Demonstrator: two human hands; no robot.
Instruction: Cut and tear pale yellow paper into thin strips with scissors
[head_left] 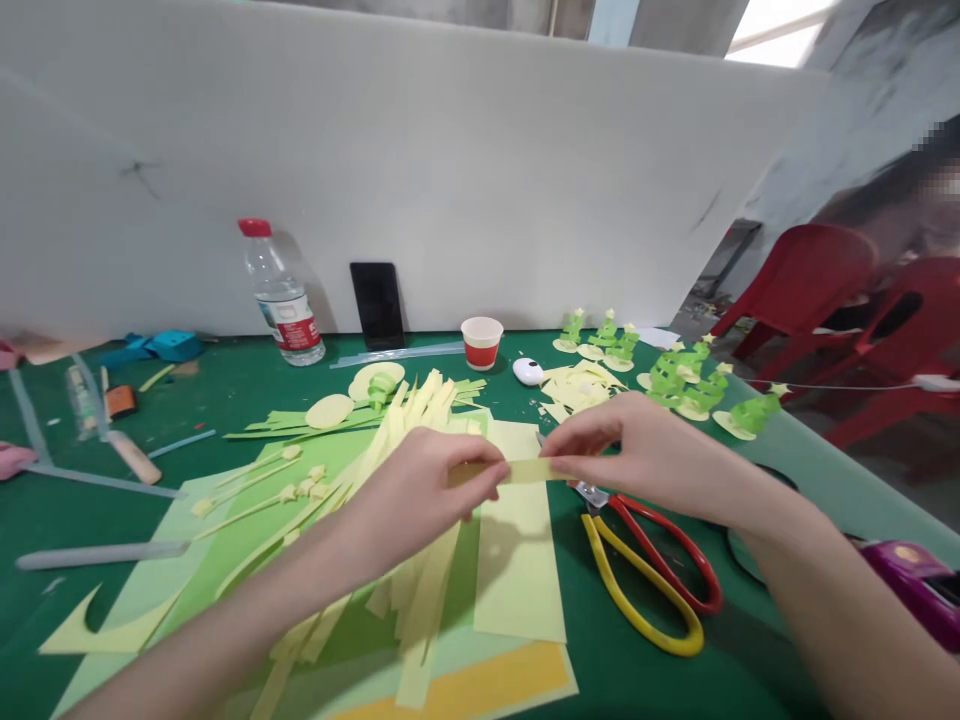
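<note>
A pale yellow paper strip (529, 470) is stretched level between my two hands, above the work area. My left hand (442, 470) pinches one end between thumb and fingers. The other end is pinched by my right hand (611, 450). Below them lies a pale yellow sheet (519, 560), with a heap of long cut strips (420, 610) to its left. Scissors (637, 560) with one red and one yellow handle rest under my right wrist, their blades partly hidden by that hand. Paper stems with small knotted tips (289, 492) lie left of my left forearm.
A water bottle (285, 300), a black phone (377, 305) and a paper cup (481, 343) stand along the white board (450, 180). Several small green paper trees with stars (671, 380) stand at the right edge. Yellow scraps (581, 388) lie behind my hands. Red chairs (810, 270) are beyond.
</note>
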